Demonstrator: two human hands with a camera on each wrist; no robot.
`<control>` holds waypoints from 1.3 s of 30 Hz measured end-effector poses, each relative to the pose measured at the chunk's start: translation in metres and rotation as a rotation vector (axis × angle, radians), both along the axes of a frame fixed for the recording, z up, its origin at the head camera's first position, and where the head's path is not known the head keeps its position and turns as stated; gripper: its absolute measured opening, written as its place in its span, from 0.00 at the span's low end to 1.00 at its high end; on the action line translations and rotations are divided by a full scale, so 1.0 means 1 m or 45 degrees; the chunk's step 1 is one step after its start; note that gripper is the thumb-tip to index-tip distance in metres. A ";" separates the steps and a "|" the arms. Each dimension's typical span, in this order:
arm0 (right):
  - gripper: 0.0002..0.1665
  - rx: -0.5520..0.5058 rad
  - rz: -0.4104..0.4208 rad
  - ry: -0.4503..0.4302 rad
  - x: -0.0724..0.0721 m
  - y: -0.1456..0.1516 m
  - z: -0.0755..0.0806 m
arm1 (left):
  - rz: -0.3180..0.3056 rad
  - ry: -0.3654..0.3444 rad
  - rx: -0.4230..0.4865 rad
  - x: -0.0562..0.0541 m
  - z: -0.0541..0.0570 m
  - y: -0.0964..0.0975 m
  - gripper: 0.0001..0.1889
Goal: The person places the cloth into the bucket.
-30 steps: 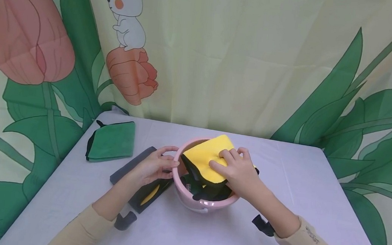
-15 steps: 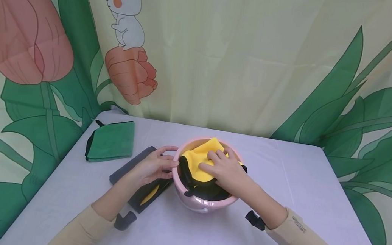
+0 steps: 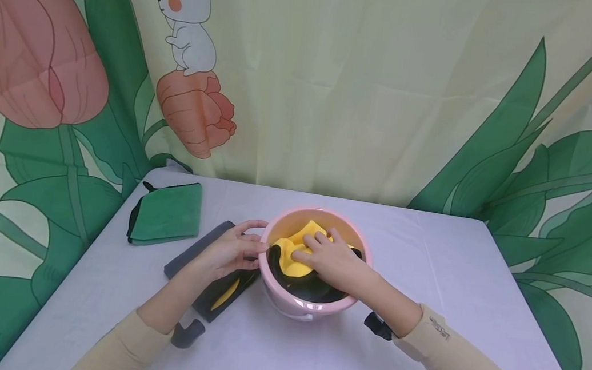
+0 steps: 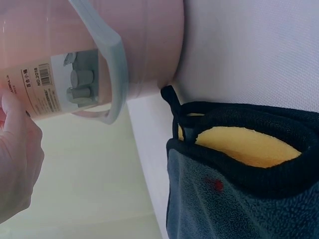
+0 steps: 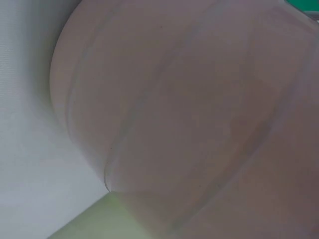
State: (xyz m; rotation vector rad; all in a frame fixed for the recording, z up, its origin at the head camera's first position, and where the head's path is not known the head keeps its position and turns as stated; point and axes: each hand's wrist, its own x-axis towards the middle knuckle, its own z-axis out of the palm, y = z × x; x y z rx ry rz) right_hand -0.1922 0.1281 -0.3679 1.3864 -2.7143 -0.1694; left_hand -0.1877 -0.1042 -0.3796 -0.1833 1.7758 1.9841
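A pink bucket (image 3: 288,303) stands on the table with a yellow and black-edged cloth (image 3: 289,263) bunched inside, over darker cloth. My right hand (image 3: 334,260) reaches into the bucket and presses on the yellow cloth with spread fingers. At the bucket's left rim, my left hand (image 3: 234,252) holds the edge; the left wrist view shows this hand (image 4: 17,149) beside the bucket's label (image 4: 52,82). The right wrist view is filled mostly by the bucket's outer wall (image 5: 174,109), and the hand is hidden there.
A folded grey cloth (image 3: 201,250) with yellow lining lies under the left forearm, close to the bucket. Farther left is a folded green cloth (image 3: 167,213). The bucket's pale handle (image 4: 117,64) hangs down. A printed curtain (image 3: 359,97) rises behind the table.
The right hand has moved down and left into the bucket. Under it the yellow cloth has sunk below the rim and bunched up. The left hand has stayed at the rim.
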 end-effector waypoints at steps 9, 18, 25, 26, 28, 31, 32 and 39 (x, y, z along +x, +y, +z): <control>0.21 0.102 0.021 -0.101 0.001 -0.001 0.000 | -0.011 0.020 -0.010 0.000 0.000 0.000 0.29; 0.24 0.199 0.002 -0.103 0.003 -0.002 0.000 | -0.010 0.030 -0.008 0.000 -0.001 -0.001 0.30; 0.32 0.128 -0.012 -0.182 0.004 0.002 0.009 | -0.005 0.022 -0.007 -0.001 -0.001 -0.001 0.30; 0.33 0.108 -0.011 -0.200 0.005 0.004 0.012 | -0.005 0.019 -0.003 -0.001 -0.001 -0.001 0.30; 0.36 0.035 -0.018 -0.240 0.009 0.009 0.020 | -0.006 0.015 0.004 0.000 -0.001 -0.001 0.30; 0.38 -0.155 -0.065 -0.299 0.015 0.021 0.036 | -0.013 0.016 0.013 0.001 0.000 -0.001 0.30; 0.38 -0.241 -0.082 -0.312 0.016 0.026 0.042 | -0.013 0.018 0.014 0.001 0.000 -0.001 0.30; 0.28 -1.068 -0.358 -0.461 0.022 0.068 0.056 | -0.013 0.029 0.010 0.002 0.001 0.000 0.30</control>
